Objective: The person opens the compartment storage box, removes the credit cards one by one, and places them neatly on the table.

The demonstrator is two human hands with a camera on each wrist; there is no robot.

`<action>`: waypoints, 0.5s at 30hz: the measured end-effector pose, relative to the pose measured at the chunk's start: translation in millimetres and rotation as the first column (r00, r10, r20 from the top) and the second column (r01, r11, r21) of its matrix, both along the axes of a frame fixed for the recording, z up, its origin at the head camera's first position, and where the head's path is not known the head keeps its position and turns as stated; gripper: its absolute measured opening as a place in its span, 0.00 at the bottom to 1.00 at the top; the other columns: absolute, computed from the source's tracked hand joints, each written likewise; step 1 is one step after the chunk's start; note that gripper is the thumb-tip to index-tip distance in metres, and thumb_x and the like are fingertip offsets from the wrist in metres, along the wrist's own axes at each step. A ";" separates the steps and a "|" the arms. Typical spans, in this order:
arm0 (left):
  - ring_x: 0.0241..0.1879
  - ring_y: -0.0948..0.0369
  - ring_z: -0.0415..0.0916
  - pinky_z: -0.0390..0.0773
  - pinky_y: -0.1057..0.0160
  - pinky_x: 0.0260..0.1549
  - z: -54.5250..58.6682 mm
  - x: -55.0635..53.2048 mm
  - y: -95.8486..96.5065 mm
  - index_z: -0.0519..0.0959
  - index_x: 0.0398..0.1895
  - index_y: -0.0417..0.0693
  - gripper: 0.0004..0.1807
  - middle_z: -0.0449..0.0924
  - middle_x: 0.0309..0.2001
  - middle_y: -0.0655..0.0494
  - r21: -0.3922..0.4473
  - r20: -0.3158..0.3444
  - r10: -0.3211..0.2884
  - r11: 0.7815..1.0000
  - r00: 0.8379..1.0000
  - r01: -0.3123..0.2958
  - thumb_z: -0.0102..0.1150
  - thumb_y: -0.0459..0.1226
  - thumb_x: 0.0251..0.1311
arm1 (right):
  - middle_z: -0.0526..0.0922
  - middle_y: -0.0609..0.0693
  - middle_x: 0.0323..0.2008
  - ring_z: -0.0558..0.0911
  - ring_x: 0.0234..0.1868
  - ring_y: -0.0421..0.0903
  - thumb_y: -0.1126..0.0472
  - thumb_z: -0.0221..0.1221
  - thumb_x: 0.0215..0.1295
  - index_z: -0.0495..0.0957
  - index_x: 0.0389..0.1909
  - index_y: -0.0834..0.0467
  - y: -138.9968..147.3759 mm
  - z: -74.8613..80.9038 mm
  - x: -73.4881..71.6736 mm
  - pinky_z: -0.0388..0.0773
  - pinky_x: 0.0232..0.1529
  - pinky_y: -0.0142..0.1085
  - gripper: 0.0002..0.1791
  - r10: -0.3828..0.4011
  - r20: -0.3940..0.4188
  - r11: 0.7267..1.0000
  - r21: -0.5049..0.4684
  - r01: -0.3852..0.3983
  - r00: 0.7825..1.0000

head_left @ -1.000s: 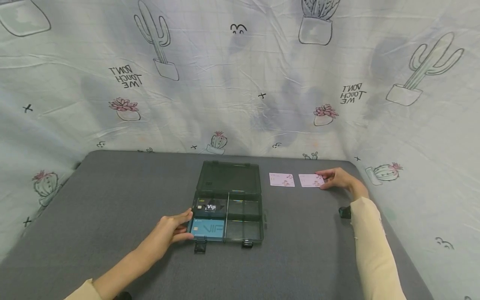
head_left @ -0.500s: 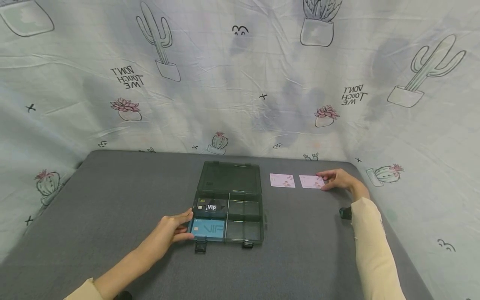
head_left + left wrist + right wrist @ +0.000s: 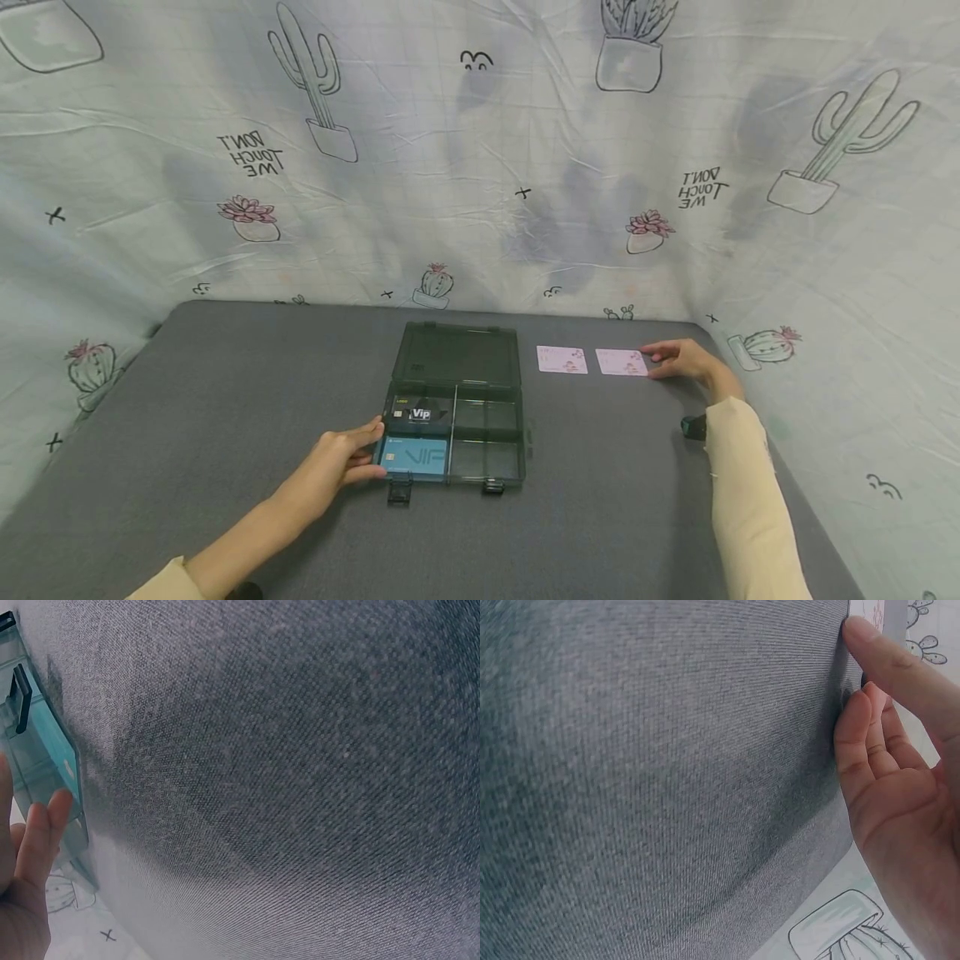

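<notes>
A dark translucent plastic storage box [image 3: 487, 460] lies with its lid [image 3: 457, 354] folded back. Its left compartments hold a black Vip card [image 3: 431, 403] and a blue VIP card [image 3: 416, 458]. My left hand [image 3: 330, 462] rests against the box's left side, thumb near the front corner; in the left wrist view its fingers [image 3: 37, 840] lie nearly straight along the wall. Two pink cards lie flat right of the lid: a left one [image 3: 562, 359] and a right one [image 3: 618, 362]. My right hand [image 3: 684, 359] has thumb and forefinger tips at the right card's right edge.
The box's right compartments [image 3: 487, 458] show only their see-through bottom. Two dark latches [image 3: 400, 490] hang at its front. Everything sits on a grey cloth-covered table [image 3: 600, 517], with a cactus-print curtain [image 3: 450, 208] behind it and at both sides.
My right hand has shifted slightly right, so its fingertips overlap the right pink card less than before. The left hand, box and cards keep their places.
</notes>
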State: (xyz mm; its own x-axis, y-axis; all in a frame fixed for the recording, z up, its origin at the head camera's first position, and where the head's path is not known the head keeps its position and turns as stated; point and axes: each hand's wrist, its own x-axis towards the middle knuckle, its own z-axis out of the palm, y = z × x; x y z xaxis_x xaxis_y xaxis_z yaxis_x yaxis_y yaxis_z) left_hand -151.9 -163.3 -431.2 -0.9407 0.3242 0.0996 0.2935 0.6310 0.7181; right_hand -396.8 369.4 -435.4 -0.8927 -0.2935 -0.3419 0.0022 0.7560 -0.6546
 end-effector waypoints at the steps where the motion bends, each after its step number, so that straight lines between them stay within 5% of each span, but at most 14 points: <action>1: 0.53 0.38 0.73 0.84 0.62 0.38 0.2 -0.2 0.3 0.70 0.55 0.19 0.32 0.64 0.60 0.25 0.004 0.006 -0.001 1.000 1.000 0.001 0.68 0.35 0.52 | 0.77 0.56 0.43 0.69 0.45 0.49 0.66 0.68 0.55 0.72 0.61 0.68 1.8 -0.1 0.1 0.66 0.52 0.49 0.31 -0.005 0.002 1.000 0.003 0.005 1.000; 5: 0.53 0.37 0.73 0.84 0.61 0.39 0.7 -1.0 1.4 0.70 0.56 0.19 0.32 0.63 0.60 0.25 0.008 0.018 -0.011 1.000 1.000 0.011 0.68 0.35 0.52 | 0.79 0.55 0.41 0.71 0.46 0.48 0.64 0.68 0.56 0.74 0.58 0.69 10.8 0.7 1.0 0.69 0.53 0.48 0.28 0.002 -0.026 1.000 0.004 -0.002 1.000; 9: 0.52 0.39 0.74 0.84 0.62 0.38 2.1 -1.7 2.3 0.70 0.56 0.19 0.32 0.63 0.60 0.25 -0.007 0.020 -0.018 1.000 1.000 0.018 0.68 0.34 0.52 | 0.79 0.54 0.41 0.73 0.43 0.44 0.62 0.66 0.60 0.74 0.57 0.69 21.9 3.6 4.7 0.76 0.45 0.36 0.26 0.002 -0.020 1.000 -0.002 -0.002 1.000; 15: 0.48 0.41 0.78 0.85 0.61 0.36 3.6 -1.0 1.7 0.70 0.57 0.21 0.33 0.63 0.61 0.25 -0.023 0.034 -0.015 1.000 0.999 0.016 0.68 0.35 0.51 | 0.71 0.69 0.58 0.76 0.44 0.36 0.58 0.58 0.69 0.68 0.62 0.72 30.8 10.0 18.2 0.80 0.44 0.30 0.27 -0.041 0.037 0.992 -0.115 0.045 0.998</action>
State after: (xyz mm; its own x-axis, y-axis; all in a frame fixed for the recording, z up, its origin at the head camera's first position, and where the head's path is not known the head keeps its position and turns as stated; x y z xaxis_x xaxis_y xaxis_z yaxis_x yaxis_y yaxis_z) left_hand -152.9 -161.5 -427.5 -0.9382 0.3410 0.0600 0.2793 0.6432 0.7129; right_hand -378.6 400.2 -425.5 -0.8936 -0.2943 -0.3389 0.0574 0.6739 -0.7366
